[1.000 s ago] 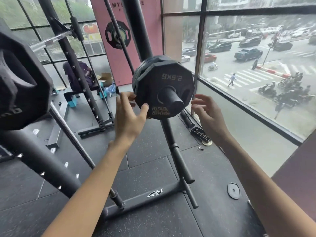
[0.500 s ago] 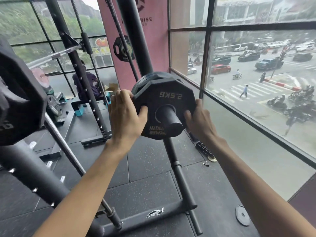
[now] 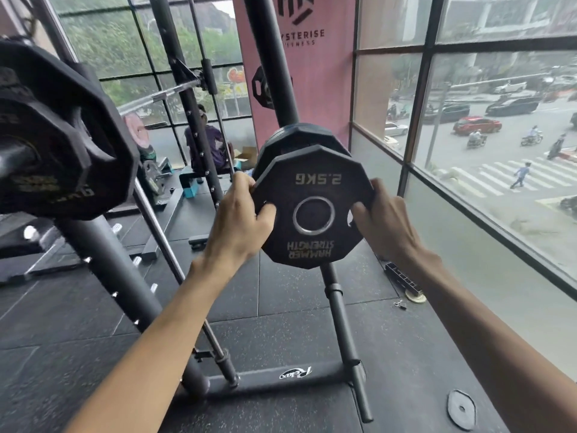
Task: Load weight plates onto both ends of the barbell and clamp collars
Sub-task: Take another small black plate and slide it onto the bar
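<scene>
Where the frame starts, far left of the left hand, a big black plate (image 3: 62,135) sits on the barbell sleeve (image 3: 14,159); its print is too blurred to read. Beyond the left hand, further back: a seated person (image 3: 209,145) and a cardboard box (image 3: 246,154), contents can't be made out.

Left hand (image 3: 240,223): clamps the left edge of the 2.5 kg plate (image 3: 312,245), fingers wrapped over the rim, thumb on the front face.

The plate hangs upright between the two hands, face to camera. Text, both lines upside down: "2.5KG" on top, "HAMMER STRENGTH" at the bottom. Steel-ringed centre hole (image 3: 313,215) sits between the thumbs, only dark showing through it. Directly behind: second plate (image 3: 296,135) of the same shape, in front of the storage rack pole (image 3: 340,314). Whether the two plates touch, can't tell.

Above the hands: pink banner (image 3: 299,35), readable part "YSTERISE" over "FITNESS". Below the hands: rack base bar (image 3: 265,382) with a white script logo, upside down, looks like "Relax".

Right hand (image 3: 384,223): grips the plate's right edge, mirror of the left, fingers behind the rim, thumb on the front.

Floor below the right wrist: black ribbed strip (image 3: 402,281). Lower right of the right forearm: small flat disc (image 3: 461,409) lying on the mat. Right of the right hand: window (image 3: 499,151) onto a street with a zebra crossing.
</scene>
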